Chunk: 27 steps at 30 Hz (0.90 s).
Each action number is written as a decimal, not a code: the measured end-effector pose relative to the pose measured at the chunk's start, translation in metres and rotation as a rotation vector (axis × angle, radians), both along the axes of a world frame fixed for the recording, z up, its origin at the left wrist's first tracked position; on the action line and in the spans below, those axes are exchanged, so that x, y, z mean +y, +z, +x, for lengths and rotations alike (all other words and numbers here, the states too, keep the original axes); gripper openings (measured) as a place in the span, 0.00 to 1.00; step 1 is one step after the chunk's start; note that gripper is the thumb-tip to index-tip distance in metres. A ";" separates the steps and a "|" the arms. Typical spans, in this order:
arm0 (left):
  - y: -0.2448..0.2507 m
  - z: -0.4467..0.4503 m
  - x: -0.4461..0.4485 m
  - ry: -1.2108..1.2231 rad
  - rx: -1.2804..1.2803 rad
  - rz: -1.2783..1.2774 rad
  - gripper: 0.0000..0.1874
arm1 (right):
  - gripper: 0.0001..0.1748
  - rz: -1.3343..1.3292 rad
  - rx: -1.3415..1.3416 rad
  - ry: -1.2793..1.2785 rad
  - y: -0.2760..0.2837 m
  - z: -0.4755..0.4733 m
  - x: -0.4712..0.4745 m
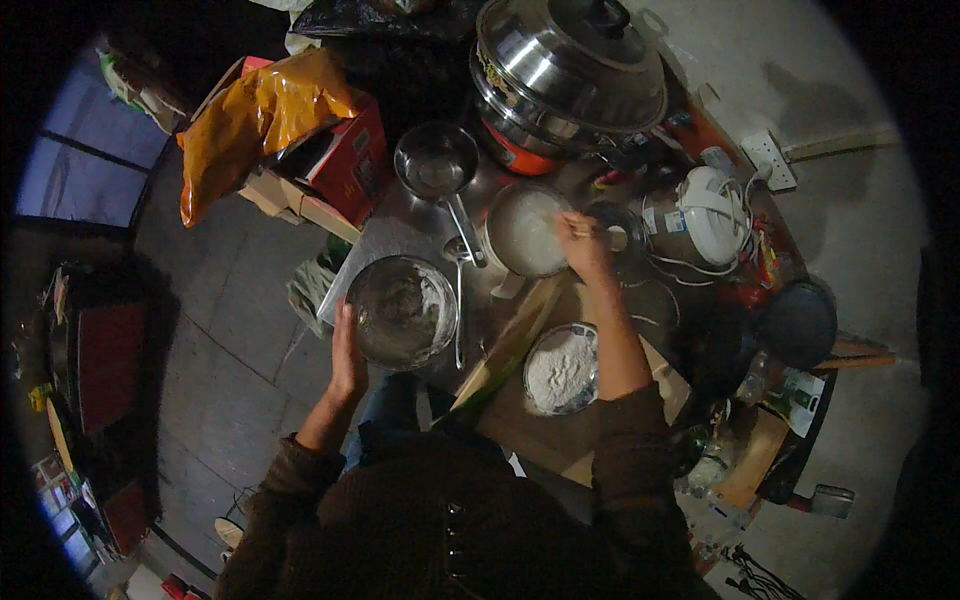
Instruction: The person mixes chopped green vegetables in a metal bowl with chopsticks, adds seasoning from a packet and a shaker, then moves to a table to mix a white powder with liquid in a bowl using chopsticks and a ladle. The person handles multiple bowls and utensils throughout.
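Note:
My left hand [349, 352] rests against the left outer side of a metal bowl [397, 315] that has white flour-like residue on its inner wall. Over the right rim of a pot [525, 229] with whitish contents is my right hand [581, 234], blurred, fingers curled; whether it holds anything cannot be told. A bowl of white flour-like powder [562, 369] lies below my right forearm. Between the metal bowl and the pot lies a long-handled metal spoon [460, 322]. An empty-looking metal saucepan [436, 161] stands beyond it, its handle towards me.
A large lidded steel steamer pot [570, 67] stands at the back. An orange plastic bag [262, 112] lies on a red box [345, 169] at the left. To the right are a white-lidded electric appliance with a cord [712, 217], a socket strip [769, 160] and a dark pan [796, 322].

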State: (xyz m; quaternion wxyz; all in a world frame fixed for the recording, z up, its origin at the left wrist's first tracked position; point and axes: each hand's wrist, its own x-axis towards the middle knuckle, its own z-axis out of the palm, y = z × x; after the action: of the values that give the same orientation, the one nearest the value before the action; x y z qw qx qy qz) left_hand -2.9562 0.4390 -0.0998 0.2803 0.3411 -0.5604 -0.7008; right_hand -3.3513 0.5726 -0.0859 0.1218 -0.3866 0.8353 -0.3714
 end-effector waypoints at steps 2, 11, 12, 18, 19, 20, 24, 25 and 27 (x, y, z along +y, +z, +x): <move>-0.003 0.000 0.002 0.072 0.069 0.233 0.35 | 0.17 0.265 -0.053 0.111 0.001 -0.002 0.003; 0.002 0.005 0.007 0.135 -0.031 0.322 0.37 | 0.14 0.387 0.023 0.096 0.009 -0.002 -0.008; 0.002 0.004 0.009 0.124 0.006 0.343 0.37 | 0.15 0.342 -0.015 0.212 0.006 -0.004 -0.009; -0.005 0.002 0.009 0.142 0.061 0.403 0.38 | 0.17 0.084 0.278 0.065 -0.002 -0.008 -0.002; -0.004 0.003 0.009 0.146 0.070 0.403 0.38 | 0.17 0.233 0.198 0.105 0.000 -0.007 -0.001; -0.003 0.003 0.009 0.149 0.100 0.411 0.38 | 0.17 0.351 0.140 0.136 0.000 -0.006 -0.002; 0.003 0.002 0.011 0.102 0.058 0.405 0.37 | 0.17 0.103 0.033 0.117 0.000 -0.004 -0.003; 0.004 0.002 0.011 0.115 0.055 0.412 0.37 | 0.16 -0.082 0.042 0.125 -0.003 -0.001 -0.004; 0.004 0.002 0.012 0.130 0.062 0.431 0.36 | 0.16 0.078 0.019 0.077 -0.008 -0.004 -0.001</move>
State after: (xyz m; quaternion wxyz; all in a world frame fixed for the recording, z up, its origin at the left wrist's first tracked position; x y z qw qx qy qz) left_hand -2.9538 0.4506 -0.0958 0.2628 0.4068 -0.3657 -0.7948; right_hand -3.3550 0.5720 -0.0942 0.1429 -0.4171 0.8347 -0.3301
